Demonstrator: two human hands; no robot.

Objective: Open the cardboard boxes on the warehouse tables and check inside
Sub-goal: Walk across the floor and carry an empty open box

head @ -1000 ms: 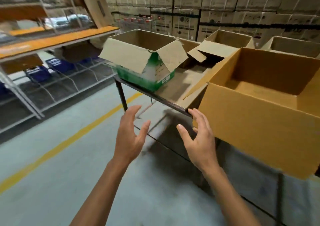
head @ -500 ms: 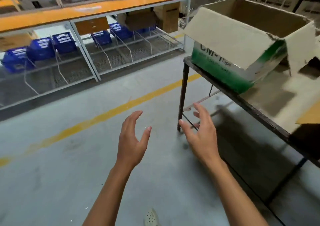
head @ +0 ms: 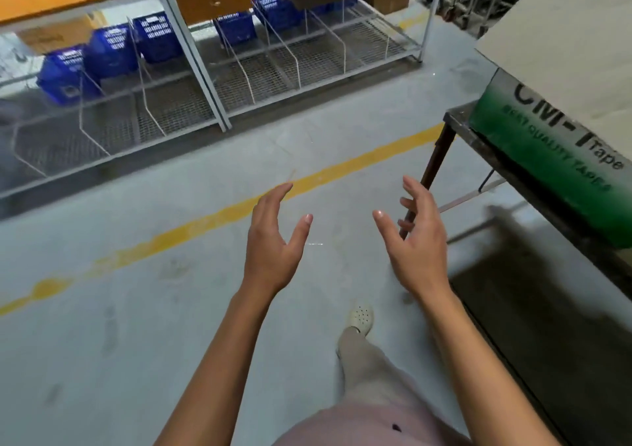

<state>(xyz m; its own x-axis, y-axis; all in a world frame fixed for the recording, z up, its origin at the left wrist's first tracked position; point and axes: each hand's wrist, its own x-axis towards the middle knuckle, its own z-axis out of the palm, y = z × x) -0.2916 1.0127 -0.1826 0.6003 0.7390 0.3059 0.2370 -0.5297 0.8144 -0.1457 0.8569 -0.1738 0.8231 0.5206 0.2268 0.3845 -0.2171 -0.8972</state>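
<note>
Floor (head: 171, 308): grey concrete. It fills the view from 6 to 10 o'clock and is crossed by a yellow line (head: 205, 219) running from 8 toward 2 o'clock.

Shelving rack (head: 219, 103): wire-mesh bays with an orange top are seen at 11 to 12 o'clock, well apart from the hands.

Cardboard box (head: 554, 158): it is located at 2 to 3 o'clock, standing at the near corner of the surface (head: 458, 120). One side is printed green. A plain flap (head: 564, 41) is folded outward over that side, so the top is judged to be already open. The interior is not shown.

Handling: the box is judged to be light, with stiff walls and flaps that bend easily. The flap should be taken at its free edge. If the box is to be shifted, the two side walls should be gripped low.

Blue baskets (head: 113, 52): these are stored in the rack at 10 to 11 o'clock.

Left hand (head: 273, 243): it is empty, with fingers spread and slightly curved, and is held over the floor at centre.

Right hand (head: 417, 243): it is empty and spread likewise, palm facing the left hand. It is nearer the surface but touches nothing.

Shoe (head: 360, 317): pale, seen on the floor at 6 o'clock.
</note>
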